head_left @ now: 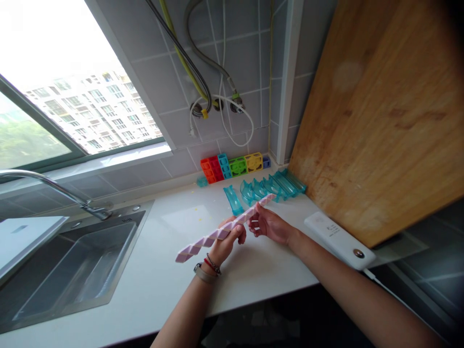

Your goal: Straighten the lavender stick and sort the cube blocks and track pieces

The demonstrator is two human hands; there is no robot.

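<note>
Kitchen counter, head view, both hands up over the white counter [163, 285].

Far out to the left of the grip: steel sink [72, 270], with the faucet [54, 188] arching over it. Nothing in the basin that we can make out.

The pink-and-white twist strip [203, 240] is held in the air above the counter, slanting from low left to high right. Its free end hangs out to the left of the grip, past the left hand and unsupported.

Left hand [226, 241]: closed round the strip about mid-length, fingers curled over the top. Bands sit on the wrist [208, 268] below it.

Right hand [271, 226]: just right of the left, not touching it as far as we can tell. Its fingers are pinched narrowly on the strip near the upper end, and the tip pokes out beyond them.

Progress, as we judge it: every segment lies in one line from end to end. We see no bend, fold or turned segment, so any shaping is all left to do.

Beyond the grip, on the counter: one clear blue track piece [233, 199] lies alone. A row of blue curved pieces [271, 186] lies to its right. Behind both, coloured blocks [235, 166] stand against the tiled wall.

Right of the grip: a white flat device [339, 239] lies near the right forearm. Past it a wooden board [380, 121] leans against the wall.
</note>
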